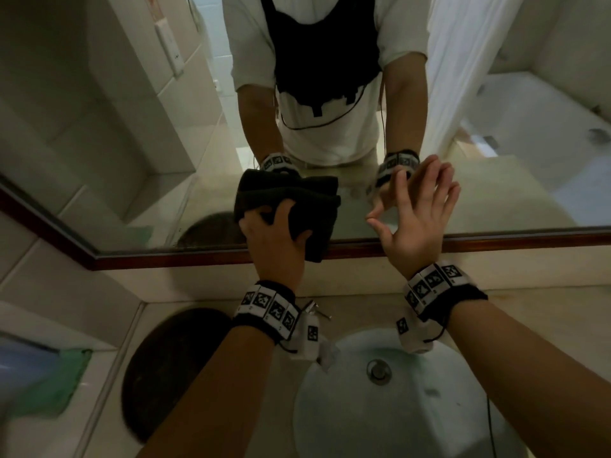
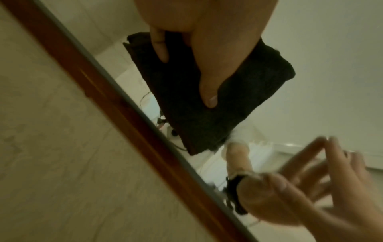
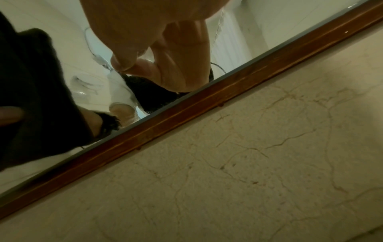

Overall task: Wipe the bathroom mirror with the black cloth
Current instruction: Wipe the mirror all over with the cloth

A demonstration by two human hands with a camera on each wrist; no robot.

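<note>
- Bathroom tiles and a pale marbled wall surround the mirror [image 1: 330,110], whose brown wooden frame [image 1: 496,241] runs across just above the desk [image 1: 363,285] and its white sink [image 1: 413,408].
- Almost all the glass lies above and to both sides of the grip; only the bottom strip sits under it.
- Folded into a thick pad, the black cloth [image 1: 297,206] lies flat on the glass at the lower edge, one corner hanging over the frame.
- Its long axis runs roughly along the frame.
- Left hand [image 1: 274,239] grips the cloth, fingers and thumb curled into it, so it is the nearer hand for wiping.
- Right hand [image 1: 416,219] holds nothing, fingers spread, fingertips [image 1: 372,221] at the glass just beside the cloth.
- Judging from this, the coming stroke probably goes upward or sideways.
</note>
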